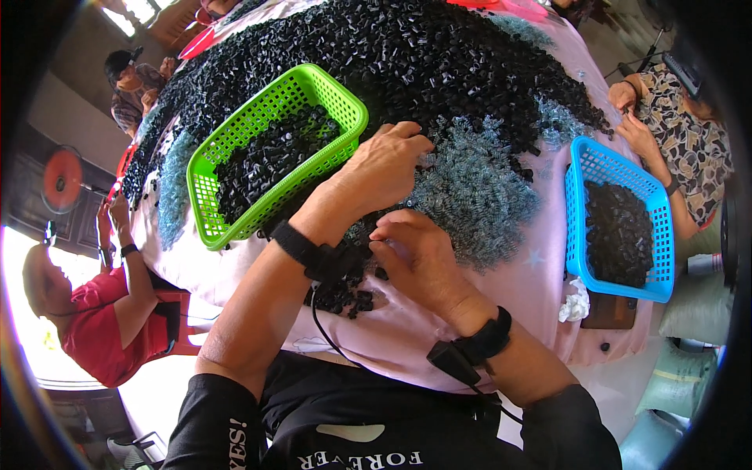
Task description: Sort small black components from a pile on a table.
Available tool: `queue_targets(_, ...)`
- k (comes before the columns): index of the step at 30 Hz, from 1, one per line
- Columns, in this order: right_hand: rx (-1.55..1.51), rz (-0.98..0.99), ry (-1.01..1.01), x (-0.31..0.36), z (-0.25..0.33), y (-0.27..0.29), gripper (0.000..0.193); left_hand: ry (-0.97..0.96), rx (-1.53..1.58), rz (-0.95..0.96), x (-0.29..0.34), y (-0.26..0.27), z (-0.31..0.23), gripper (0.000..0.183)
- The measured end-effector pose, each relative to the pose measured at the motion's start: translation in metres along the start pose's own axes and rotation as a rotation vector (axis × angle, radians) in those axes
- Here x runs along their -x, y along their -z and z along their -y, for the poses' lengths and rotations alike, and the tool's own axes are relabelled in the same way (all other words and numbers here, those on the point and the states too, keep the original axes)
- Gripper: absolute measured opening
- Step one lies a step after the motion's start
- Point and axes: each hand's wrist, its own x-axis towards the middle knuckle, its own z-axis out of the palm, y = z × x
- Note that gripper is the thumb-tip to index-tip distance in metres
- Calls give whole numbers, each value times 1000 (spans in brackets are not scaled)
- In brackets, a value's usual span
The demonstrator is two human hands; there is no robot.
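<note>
The left hand (384,164) is curled with its fingertips lowered at the near edge of the springs (478,204); whether it pinches one I cannot tell. Nearer the body, the right hand (427,262) has its thumb and fingers drawn close — anything between them is too small to make out. The springs lie just right of the left hand and beyond the right one.

The work looks well short of finished. Beyond both hands a broad heap of black parts (439,59) covers much of the tabletop (509,313), and the springs beside the left hand are plentiful too. Just left of that hand, the green basket (356,129) holds a layer of black pieces; well to the right of the right hand, the blue basket (578,204) also holds a dark load. Those may be the done share — I cannot tell if they carry springs. A small scatter (341,298) lies left of the right hand, probably for handling.
</note>
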Motion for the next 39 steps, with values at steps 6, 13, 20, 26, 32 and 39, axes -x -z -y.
queue_targets(6, 78, -71, 23, 1, 0, -4, 13, 285, -176, 85, -3, -6, -6, 33)
queue_targets(13, 149, -109, 35, 3, -7, -3, 16, 303, -261, 86, 33, 9, -13, 27)
queue_targets(20, 187, -93, 72, 2, -9, -1, 15, 272, -84, 163, 35, 32, -16, 22)
queue_targets(26, 75, -15, -84, -2, 1, 3, 19, 201, 33, 85, 11, 11, -4, 31)
queue_targets(32, 106, -51, 52, -1, -4, 1, 21, 134, 49, 80, 9, 3, -1, 37)
queue_targets(39, 143, -76, -50, -1, 4, 1, 23, 283, 246, 200, 47, 38, -11, 44)
